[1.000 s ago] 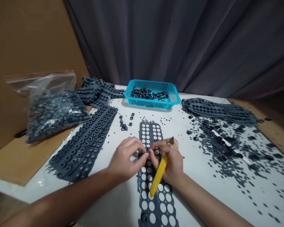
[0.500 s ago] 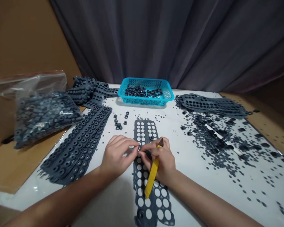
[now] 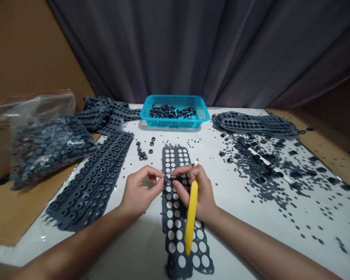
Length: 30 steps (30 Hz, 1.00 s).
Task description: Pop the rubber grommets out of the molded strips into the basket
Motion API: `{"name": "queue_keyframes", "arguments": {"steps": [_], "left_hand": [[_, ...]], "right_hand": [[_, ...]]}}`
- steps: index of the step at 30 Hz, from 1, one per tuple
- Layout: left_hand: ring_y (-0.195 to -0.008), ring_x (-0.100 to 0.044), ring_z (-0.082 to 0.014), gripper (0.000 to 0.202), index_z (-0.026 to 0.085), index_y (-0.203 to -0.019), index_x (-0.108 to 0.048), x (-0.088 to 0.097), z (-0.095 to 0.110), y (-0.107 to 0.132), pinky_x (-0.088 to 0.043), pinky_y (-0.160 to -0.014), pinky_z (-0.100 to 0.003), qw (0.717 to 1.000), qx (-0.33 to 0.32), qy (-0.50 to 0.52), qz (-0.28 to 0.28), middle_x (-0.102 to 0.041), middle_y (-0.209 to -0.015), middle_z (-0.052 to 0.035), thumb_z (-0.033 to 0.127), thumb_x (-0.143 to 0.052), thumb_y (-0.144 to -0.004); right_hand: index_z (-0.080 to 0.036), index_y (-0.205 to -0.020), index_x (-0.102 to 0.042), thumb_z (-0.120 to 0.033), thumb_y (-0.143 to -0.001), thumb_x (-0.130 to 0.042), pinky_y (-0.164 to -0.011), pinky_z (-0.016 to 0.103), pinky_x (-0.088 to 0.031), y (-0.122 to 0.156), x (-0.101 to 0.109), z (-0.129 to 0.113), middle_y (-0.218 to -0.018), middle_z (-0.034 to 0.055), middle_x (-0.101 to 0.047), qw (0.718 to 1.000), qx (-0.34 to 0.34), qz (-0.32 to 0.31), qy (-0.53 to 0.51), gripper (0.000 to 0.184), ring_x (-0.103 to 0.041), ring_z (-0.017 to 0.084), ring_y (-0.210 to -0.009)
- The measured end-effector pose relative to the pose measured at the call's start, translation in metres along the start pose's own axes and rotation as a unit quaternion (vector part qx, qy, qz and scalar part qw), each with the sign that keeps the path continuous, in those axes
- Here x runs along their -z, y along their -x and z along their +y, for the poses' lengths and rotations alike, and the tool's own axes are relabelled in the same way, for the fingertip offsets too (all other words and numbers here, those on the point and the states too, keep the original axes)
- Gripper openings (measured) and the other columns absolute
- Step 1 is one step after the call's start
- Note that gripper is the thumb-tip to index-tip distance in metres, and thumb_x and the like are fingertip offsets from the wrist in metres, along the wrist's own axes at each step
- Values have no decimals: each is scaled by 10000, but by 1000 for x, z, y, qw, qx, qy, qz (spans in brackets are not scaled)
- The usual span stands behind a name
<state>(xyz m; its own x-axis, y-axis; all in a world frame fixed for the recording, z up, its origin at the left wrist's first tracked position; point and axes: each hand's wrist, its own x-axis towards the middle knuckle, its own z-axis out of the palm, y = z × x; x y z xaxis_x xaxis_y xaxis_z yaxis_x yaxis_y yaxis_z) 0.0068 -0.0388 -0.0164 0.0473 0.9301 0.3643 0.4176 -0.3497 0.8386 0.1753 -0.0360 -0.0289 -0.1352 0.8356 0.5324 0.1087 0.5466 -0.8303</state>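
Note:
Between thumb and index finger, my left hand (image 3: 140, 189) pinches a small dark rubber piece (image 3: 166, 178), mostly hidden by the fingertips. It is just above the left edge of a dark rubber sheet (image 3: 176, 156) with rows of round holes. My right hand (image 3: 203, 191) grips a yellow-handled tool (image 3: 192, 212) with a short metal tip pointing away from me. The handle runs down across the sheet under my palm. My right thumb and index finger are apart over the sheet, with nothing seen between them.
A blue basket (image 3: 175, 123) of dark rings stands at the back. Left are a plastic bag (image 3: 51, 146) of rings and ringed rubber sheets (image 3: 89, 186). Loose rings (image 3: 151, 151) lie nearer. Right are a stack of holed sheets (image 3: 255, 123) and scattered dark discs (image 3: 258, 177).
My fingertips, close together before, have parted, and the small piece is now in my left fingers at the left. The yellow tool has turned more upright. The whole view has shifted slightly.

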Motion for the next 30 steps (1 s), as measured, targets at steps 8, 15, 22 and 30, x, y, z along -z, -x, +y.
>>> {"name": "queue_keyframes", "arguments": {"steps": [8,15,22,30], "left_hand": [[-670,-654,-137,122,181,-706,-693,-2,0,1,-528,-643,-237,998,-49,40,-25,-707,-698,-25,78,-629,-716],[-667,-661,-144,104,171,-627,-620,-3,0,4,-534,-655,-233,992,73,106,-8,-697,-677,-24,120,-694,-680],[-728,-613,-113,183,167,-665,-554,-8,-8,3,-482,-683,-200,953,189,233,-41,-638,-723,4,216,-723,-712],[-673,-543,-110,137,151,-702,-626,-6,-7,1,-436,-641,-210,958,191,183,-111,-607,-688,-5,266,-664,-767]], "right_hand": [[-242,-736,-288,-115,-782,-630,-770,408,-468,3,-2,7,-917,36,-706,999,4,-35,-11,368,-637,201,-837],[-238,-735,-310,-118,-786,-643,-767,416,-453,3,-2,6,-924,23,-724,999,32,-21,9,357,-641,187,-787],[-238,-734,-312,-131,-781,-661,-774,420,-454,3,-2,5,-944,23,-725,999,33,-7,15,368,-655,197,-814],[-236,-711,-298,-113,-821,-600,-746,409,-476,2,-1,5,-894,41,-727,1000,23,-11,7,345,-654,195,-808]]}}
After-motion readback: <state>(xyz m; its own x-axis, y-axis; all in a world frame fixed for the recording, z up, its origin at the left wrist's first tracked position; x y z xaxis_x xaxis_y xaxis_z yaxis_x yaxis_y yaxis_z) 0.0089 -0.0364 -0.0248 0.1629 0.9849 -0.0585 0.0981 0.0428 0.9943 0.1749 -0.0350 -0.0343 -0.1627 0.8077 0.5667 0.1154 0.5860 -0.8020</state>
